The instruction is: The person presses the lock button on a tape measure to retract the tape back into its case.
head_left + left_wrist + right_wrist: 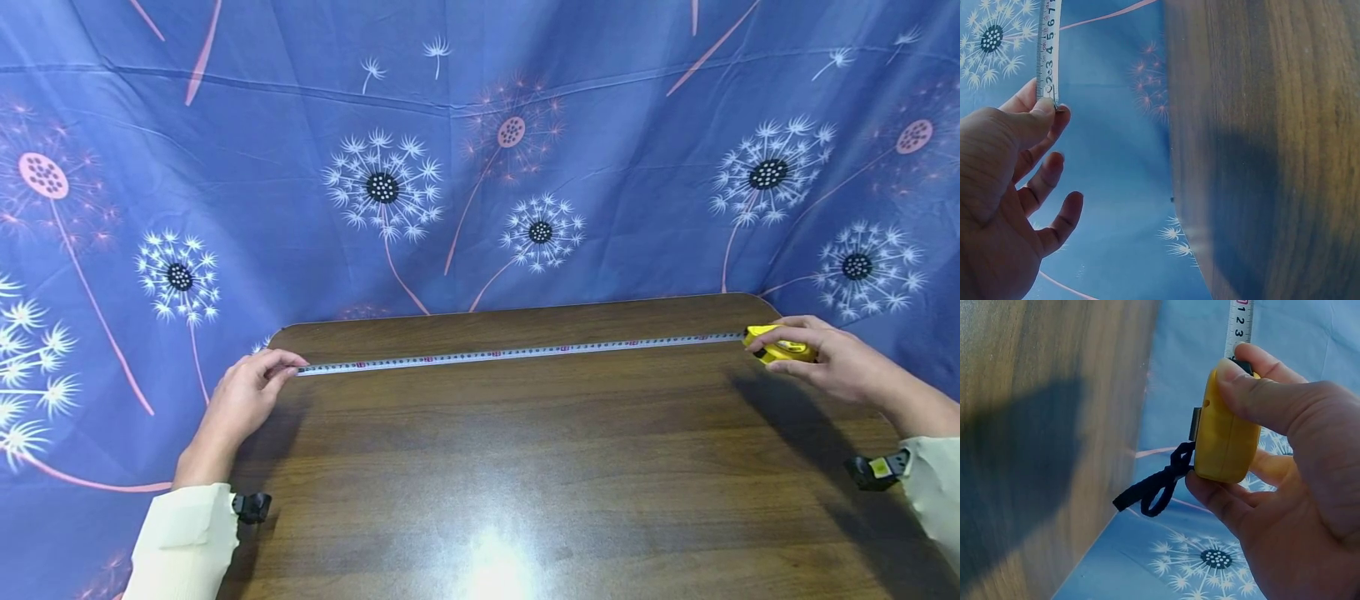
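A yellow tape measure (780,343) is in my right hand (847,358), its case gripped between thumb and fingers. From it the white blade (465,357) runs out straight across to the left, above the far part of the table. My left hand (243,396) pinches the blade's free end between thumb and forefinger; its other fingers are spread in the left wrist view. In the right wrist view a black strap (1160,484) hangs from the yellow case, and a metal clip (1195,424) shows on its side.
The brown wooden table (540,450) has rounded far corners and a bright glare near its front. Behind it hangs a blue cloth (285,200) printed with dandelions. Shadows of both arms fall on the tabletop.
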The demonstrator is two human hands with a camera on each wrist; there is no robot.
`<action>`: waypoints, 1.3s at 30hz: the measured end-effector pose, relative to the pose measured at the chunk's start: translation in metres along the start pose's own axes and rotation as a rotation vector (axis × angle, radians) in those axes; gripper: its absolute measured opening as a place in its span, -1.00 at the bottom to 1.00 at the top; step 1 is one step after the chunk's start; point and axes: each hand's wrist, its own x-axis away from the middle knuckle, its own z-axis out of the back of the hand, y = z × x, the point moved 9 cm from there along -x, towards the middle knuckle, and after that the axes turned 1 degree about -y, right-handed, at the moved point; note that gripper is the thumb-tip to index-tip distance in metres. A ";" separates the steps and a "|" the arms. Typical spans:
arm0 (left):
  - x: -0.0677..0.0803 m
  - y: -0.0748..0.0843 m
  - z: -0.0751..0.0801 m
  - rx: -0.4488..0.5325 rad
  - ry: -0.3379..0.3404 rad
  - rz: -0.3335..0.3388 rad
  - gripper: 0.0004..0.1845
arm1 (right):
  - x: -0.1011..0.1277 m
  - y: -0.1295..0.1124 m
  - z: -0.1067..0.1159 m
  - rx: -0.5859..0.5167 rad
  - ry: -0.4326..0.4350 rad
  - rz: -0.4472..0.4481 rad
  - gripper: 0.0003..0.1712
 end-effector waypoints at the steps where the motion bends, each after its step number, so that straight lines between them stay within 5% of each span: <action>1: 0.000 0.000 0.000 -0.002 -0.003 0.002 -0.83 | 0.000 0.000 0.000 0.007 0.003 0.001 -0.56; 39: 0.002 0.001 0.000 -0.005 0.031 -0.023 -0.78 | 0.008 -0.013 -0.005 -0.062 0.130 0.142 -0.48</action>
